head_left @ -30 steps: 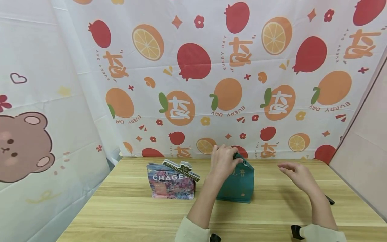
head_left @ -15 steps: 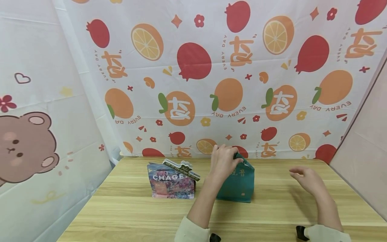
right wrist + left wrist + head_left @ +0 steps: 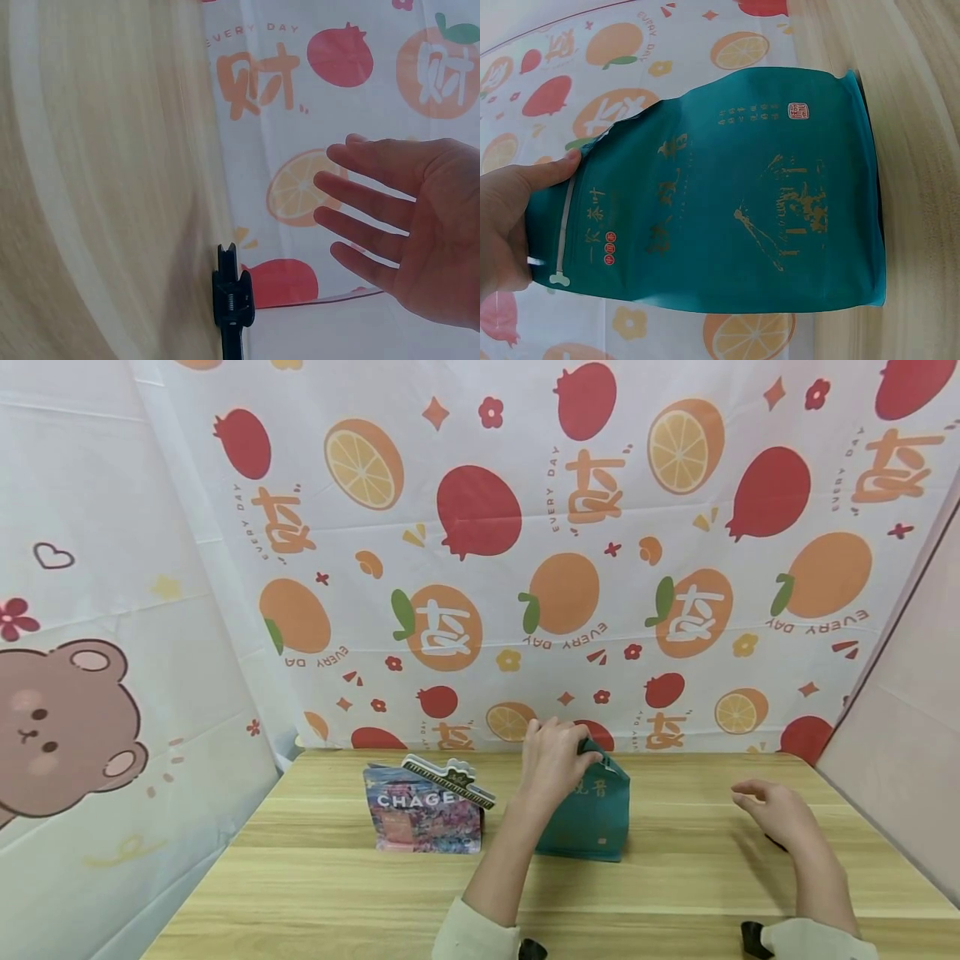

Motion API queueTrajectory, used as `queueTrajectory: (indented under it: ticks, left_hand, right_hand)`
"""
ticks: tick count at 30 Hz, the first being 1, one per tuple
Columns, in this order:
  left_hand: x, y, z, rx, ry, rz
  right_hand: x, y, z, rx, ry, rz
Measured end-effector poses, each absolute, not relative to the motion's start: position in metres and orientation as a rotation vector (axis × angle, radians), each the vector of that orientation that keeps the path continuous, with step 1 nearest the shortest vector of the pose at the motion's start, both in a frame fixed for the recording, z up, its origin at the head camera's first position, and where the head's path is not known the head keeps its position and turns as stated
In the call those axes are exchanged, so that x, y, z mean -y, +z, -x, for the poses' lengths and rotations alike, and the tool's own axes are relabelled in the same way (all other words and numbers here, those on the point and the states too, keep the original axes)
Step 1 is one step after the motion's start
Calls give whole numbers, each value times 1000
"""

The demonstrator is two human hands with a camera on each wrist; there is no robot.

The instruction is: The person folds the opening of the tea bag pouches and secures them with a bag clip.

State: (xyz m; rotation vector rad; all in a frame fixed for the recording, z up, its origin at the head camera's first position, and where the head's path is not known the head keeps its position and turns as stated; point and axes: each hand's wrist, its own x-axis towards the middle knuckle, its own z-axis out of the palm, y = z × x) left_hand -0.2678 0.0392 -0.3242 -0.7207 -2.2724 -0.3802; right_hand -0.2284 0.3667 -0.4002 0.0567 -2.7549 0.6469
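Note:
My left hand (image 3: 551,764) grips the folded top of a teal tea bag (image 3: 588,822) that stands upright on the table. In the left wrist view the thumb of that hand (image 3: 514,214) lies over the bag's upper end, beside a pale strip with a small tab; the tea bag (image 3: 761,202) bears gold lettering. My right hand (image 3: 780,814) hovers above the right part of the table, holding nothing. Its fingers are spread and loosely extended in the right wrist view, where the hand (image 3: 427,232) is near a long black clip (image 3: 232,300) with a visible spring.
To the left of the tea bag stands a colourful CHAGEE pouch (image 3: 431,818) with a white and black clip (image 3: 450,781) slanting across its top. A fruit-print curtain (image 3: 480,610) hangs behind the wooden table (image 3: 337,902), with another sheet (image 3: 187,693) at the left.
My right hand has moved rightward, away from the tea bag and over toward the black clip. My left hand keeps its grip on the bag, and the pouch stays put.

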Motion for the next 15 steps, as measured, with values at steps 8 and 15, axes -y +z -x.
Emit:
queueTrajectory:
  ticks: [8,15]
  left_hand:
    - [-37,-325,266,2264,-379,726]
    - [-38,-325,265,2269,-390,734]
  right_hand:
    - [-376,-399,230,2794,605,-64]
    - [-391,-394,231,2914,578,-54]
